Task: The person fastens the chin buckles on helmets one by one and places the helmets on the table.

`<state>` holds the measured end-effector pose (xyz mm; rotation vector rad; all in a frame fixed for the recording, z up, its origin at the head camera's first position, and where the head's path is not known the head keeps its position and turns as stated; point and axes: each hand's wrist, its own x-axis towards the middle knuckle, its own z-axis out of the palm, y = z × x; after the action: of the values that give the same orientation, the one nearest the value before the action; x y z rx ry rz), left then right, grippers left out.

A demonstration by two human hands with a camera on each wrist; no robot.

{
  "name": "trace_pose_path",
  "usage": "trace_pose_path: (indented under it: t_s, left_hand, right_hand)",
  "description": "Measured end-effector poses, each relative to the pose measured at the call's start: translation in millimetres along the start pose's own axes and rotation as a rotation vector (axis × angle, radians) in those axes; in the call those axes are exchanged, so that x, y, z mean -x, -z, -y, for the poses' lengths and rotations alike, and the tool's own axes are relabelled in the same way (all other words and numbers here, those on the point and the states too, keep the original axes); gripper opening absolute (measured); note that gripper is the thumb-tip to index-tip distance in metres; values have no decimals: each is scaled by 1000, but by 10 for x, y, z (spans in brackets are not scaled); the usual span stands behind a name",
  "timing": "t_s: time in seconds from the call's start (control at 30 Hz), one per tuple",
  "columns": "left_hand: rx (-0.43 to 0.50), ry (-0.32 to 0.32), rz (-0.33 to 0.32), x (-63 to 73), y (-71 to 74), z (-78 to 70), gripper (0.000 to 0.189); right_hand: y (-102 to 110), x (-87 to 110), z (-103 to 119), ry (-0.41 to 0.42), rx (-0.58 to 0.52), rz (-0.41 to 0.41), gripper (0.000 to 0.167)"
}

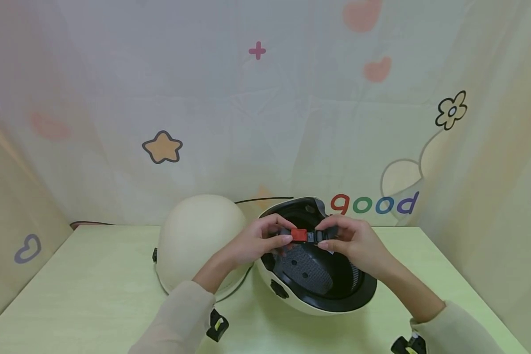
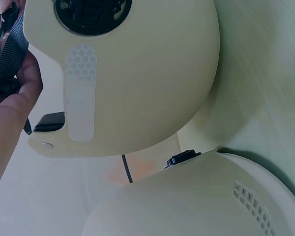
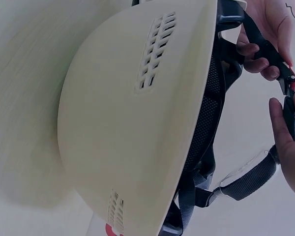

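Note:
An upturned cream helmet [image 1: 311, 307] with a black lining lies on the table, opening up toward me. Above the opening, my left hand [image 1: 258, 241] pinches the red part of a chin-strap buckle [image 1: 298, 235] between thumb and fingers. My right hand [image 1: 358, 243] pinches the black strap end [image 1: 320, 237] just right of the red part. The two parts meet end to end between the hands. In the right wrist view, a black webbing strap [image 3: 250, 182] loops from the helmet's rim up to the right hand.
A second cream helmet [image 1: 199, 236] rests dome up, close to the left of the first. The pale green table [image 1: 93, 290] ends at a printed curtain [image 1: 248, 123] behind and at both sides. A thin black cord [image 1: 265, 199] runs along the back.

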<state>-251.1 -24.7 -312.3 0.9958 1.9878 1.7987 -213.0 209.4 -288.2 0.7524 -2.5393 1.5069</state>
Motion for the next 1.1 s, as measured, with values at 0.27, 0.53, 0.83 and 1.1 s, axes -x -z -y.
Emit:
trace_pose_path:
  t_s: [0.27,0.53,0.83,1.1]
  left_hand:
    - [-7,-9,-24,-7,-6,9,25]
    - [84,1,-26,5,-26,-8,26]
    - [127,-20,-42,12,-39,13,26]
    - [134,-41,-48,26,-29,60,26]
  right_hand:
    - [-8,-10,-4,16,23,-12,27]
    - [-26,-5,-12,32,35,-26,27]
    - [-43,5,-18,39,56,-35,27]
    - [-40,13,-22,36,56,-21,26]
